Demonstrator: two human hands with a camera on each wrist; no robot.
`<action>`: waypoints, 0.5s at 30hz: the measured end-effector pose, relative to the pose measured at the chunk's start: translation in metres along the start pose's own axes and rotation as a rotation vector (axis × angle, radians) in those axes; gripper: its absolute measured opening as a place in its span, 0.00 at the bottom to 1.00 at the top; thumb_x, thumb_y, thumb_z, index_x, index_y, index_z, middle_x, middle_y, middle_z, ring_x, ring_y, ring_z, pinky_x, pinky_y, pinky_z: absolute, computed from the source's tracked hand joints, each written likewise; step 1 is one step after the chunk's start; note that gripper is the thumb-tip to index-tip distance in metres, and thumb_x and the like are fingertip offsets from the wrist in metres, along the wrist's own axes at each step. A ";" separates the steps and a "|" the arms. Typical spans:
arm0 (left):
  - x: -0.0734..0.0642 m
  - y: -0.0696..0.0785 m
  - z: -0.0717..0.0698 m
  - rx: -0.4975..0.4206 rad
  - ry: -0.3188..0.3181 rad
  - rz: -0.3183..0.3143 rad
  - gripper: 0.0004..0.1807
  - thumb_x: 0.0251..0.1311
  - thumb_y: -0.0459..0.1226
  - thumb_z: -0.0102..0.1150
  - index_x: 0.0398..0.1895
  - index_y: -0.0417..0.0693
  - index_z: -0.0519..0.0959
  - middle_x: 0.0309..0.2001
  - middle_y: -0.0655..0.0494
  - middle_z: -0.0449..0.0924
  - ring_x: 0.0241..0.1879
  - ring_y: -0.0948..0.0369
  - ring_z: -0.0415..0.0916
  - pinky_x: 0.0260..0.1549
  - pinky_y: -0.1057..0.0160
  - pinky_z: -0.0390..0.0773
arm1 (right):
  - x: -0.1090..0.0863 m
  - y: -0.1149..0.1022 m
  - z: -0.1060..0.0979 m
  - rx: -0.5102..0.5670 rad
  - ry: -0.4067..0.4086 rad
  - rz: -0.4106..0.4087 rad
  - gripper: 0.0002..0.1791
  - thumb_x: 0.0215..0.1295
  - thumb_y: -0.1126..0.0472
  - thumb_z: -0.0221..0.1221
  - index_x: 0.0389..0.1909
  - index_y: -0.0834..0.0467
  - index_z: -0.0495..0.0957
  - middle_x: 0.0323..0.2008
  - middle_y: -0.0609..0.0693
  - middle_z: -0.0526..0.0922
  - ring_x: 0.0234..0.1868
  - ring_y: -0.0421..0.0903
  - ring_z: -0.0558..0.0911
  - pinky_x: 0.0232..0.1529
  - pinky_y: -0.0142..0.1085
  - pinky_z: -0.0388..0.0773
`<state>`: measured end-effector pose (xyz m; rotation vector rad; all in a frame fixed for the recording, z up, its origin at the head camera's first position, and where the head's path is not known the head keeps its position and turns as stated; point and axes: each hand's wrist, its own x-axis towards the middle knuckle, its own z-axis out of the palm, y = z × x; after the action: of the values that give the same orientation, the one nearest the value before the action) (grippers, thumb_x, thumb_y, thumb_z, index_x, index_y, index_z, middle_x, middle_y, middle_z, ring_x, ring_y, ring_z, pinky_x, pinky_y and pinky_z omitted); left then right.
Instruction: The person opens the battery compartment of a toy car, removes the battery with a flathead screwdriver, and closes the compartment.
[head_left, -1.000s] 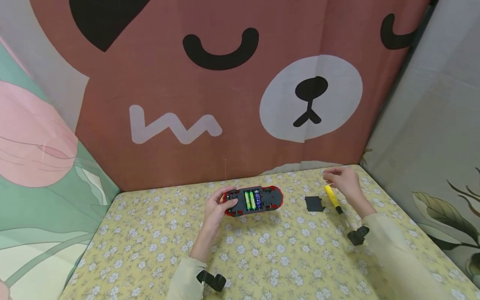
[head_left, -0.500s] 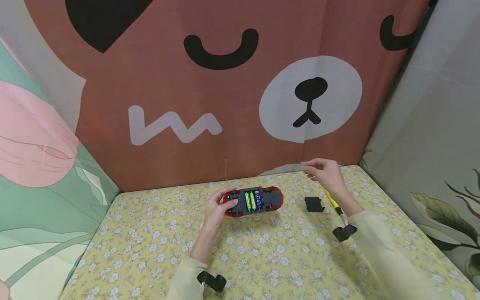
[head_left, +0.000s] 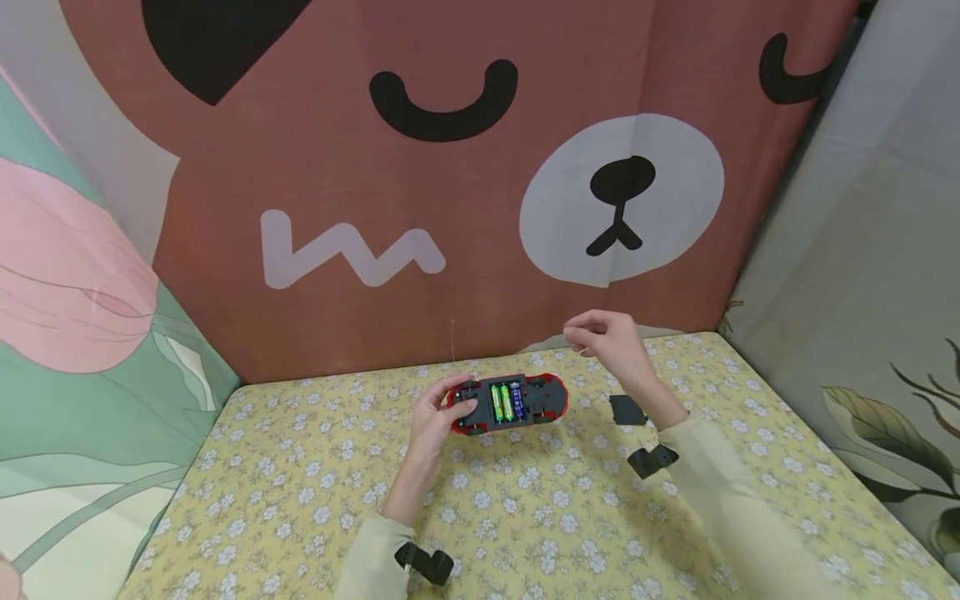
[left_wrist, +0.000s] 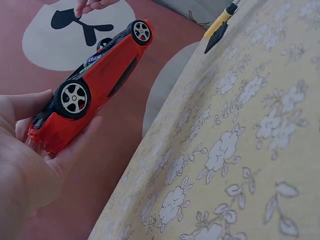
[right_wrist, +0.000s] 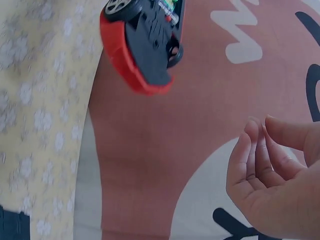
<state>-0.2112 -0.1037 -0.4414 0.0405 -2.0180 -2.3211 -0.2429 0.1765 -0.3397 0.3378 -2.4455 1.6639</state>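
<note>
My left hand (head_left: 429,427) grips a red toy car (head_left: 546,397) at one end, thumb on its dark underside. The car is turned belly up above the table, and several batteries (head_left: 507,402) lie in its uncovered compartment, green ones and a blue one. In the left wrist view its red flank (left_wrist: 112,75) and silver-spoked wheels show. Up and to the right of the car hovers my right hand (head_left: 617,343), thumb and fingertips drawn close together; in the right wrist view nothing shows between them. A black battery cover (head_left: 627,410) lies on the table below the right forearm.
A yellow screwdriver (left_wrist: 218,25) lies beside the cover, hidden behind the right arm in the head view. The table wears a yellow flowered cloth (head_left: 300,500). A brown bear-print curtain (head_left: 480,192) hangs right behind it. A thin antenna (head_left: 452,340) sticks up behind the left hand.
My right hand has moved left and slightly up, from above the screwdriver toward the car, and its arm now covers the screwdriver. The left hand and the car have stayed in place.
</note>
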 end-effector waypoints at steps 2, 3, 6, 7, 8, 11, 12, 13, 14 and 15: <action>0.000 0.000 0.000 0.001 -0.001 -0.002 0.22 0.57 0.28 0.69 0.58 0.41 0.84 0.57 0.47 0.80 0.47 0.55 0.81 0.40 0.62 0.84 | 0.001 -0.001 0.005 0.008 -0.013 0.000 0.13 0.73 0.61 0.64 0.47 0.67 0.85 0.34 0.52 0.87 0.33 0.43 0.84 0.38 0.35 0.84; 0.000 0.000 0.000 0.002 -0.002 -0.002 0.22 0.58 0.28 0.69 0.58 0.41 0.84 0.57 0.47 0.80 0.47 0.55 0.81 0.40 0.62 0.84 | 0.001 -0.002 0.008 0.009 -0.022 0.001 0.13 0.73 0.61 0.64 0.47 0.67 0.85 0.34 0.52 0.87 0.33 0.43 0.84 0.38 0.35 0.84; 0.000 0.000 0.000 0.006 0.000 -0.004 0.22 0.58 0.28 0.69 0.58 0.41 0.84 0.57 0.46 0.80 0.47 0.55 0.81 0.40 0.62 0.84 | 0.001 -0.003 0.016 0.008 -0.054 0.000 0.12 0.73 0.61 0.64 0.47 0.66 0.86 0.36 0.54 0.87 0.34 0.45 0.85 0.38 0.36 0.84; 0.000 0.001 0.001 0.006 0.000 -0.005 0.22 0.58 0.28 0.69 0.58 0.41 0.84 0.57 0.46 0.80 0.47 0.55 0.81 0.40 0.62 0.84 | 0.001 -0.004 0.019 0.008 -0.068 -0.001 0.12 0.73 0.61 0.64 0.47 0.66 0.86 0.36 0.55 0.87 0.34 0.47 0.85 0.38 0.36 0.84; 0.000 0.001 0.001 0.004 0.000 -0.006 0.22 0.58 0.28 0.69 0.58 0.42 0.84 0.57 0.47 0.80 0.48 0.55 0.81 0.41 0.62 0.84 | 0.001 -0.005 0.022 0.004 -0.082 -0.003 0.11 0.73 0.61 0.64 0.46 0.66 0.86 0.37 0.56 0.87 0.35 0.49 0.85 0.38 0.36 0.84; 0.000 0.002 0.001 -0.001 0.000 -0.006 0.22 0.58 0.28 0.69 0.58 0.42 0.84 0.57 0.46 0.80 0.47 0.54 0.81 0.40 0.62 0.84 | 0.001 -0.008 0.030 -0.004 -0.129 -0.014 0.10 0.73 0.62 0.64 0.46 0.66 0.86 0.38 0.60 0.87 0.37 0.57 0.86 0.39 0.41 0.85; 0.000 0.002 0.001 -0.003 -0.001 -0.004 0.22 0.58 0.28 0.69 0.58 0.42 0.84 0.58 0.46 0.79 0.47 0.54 0.81 0.40 0.62 0.84 | 0.001 -0.009 0.032 -0.012 -0.145 -0.015 0.10 0.73 0.62 0.64 0.45 0.65 0.86 0.38 0.61 0.87 0.37 0.59 0.86 0.39 0.43 0.85; 0.000 0.002 0.001 -0.010 -0.001 -0.006 0.22 0.58 0.28 0.69 0.58 0.42 0.84 0.58 0.46 0.79 0.48 0.54 0.81 0.40 0.62 0.84 | 0.000 -0.010 0.035 -0.018 -0.158 -0.015 0.09 0.73 0.62 0.64 0.45 0.65 0.87 0.38 0.61 0.87 0.38 0.60 0.86 0.39 0.45 0.85; 0.000 0.002 0.001 -0.016 -0.001 -0.007 0.22 0.57 0.28 0.69 0.58 0.42 0.84 0.58 0.46 0.79 0.48 0.54 0.81 0.40 0.62 0.84 | 0.000 -0.011 0.038 -0.028 -0.171 -0.017 0.09 0.73 0.63 0.64 0.45 0.65 0.87 0.38 0.61 0.87 0.38 0.61 0.86 0.40 0.47 0.86; 0.000 0.002 0.001 -0.019 -0.001 -0.007 0.22 0.57 0.27 0.69 0.58 0.42 0.84 0.59 0.46 0.79 0.48 0.54 0.81 0.40 0.62 0.84 | 0.000 -0.011 0.041 -0.035 -0.182 -0.017 0.08 0.73 0.63 0.64 0.45 0.64 0.87 0.37 0.60 0.87 0.38 0.61 0.86 0.40 0.48 0.86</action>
<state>-0.2109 -0.1033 -0.4395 0.0447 -1.9997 -2.3441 -0.2397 0.1348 -0.3446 0.5252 -2.5885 1.6477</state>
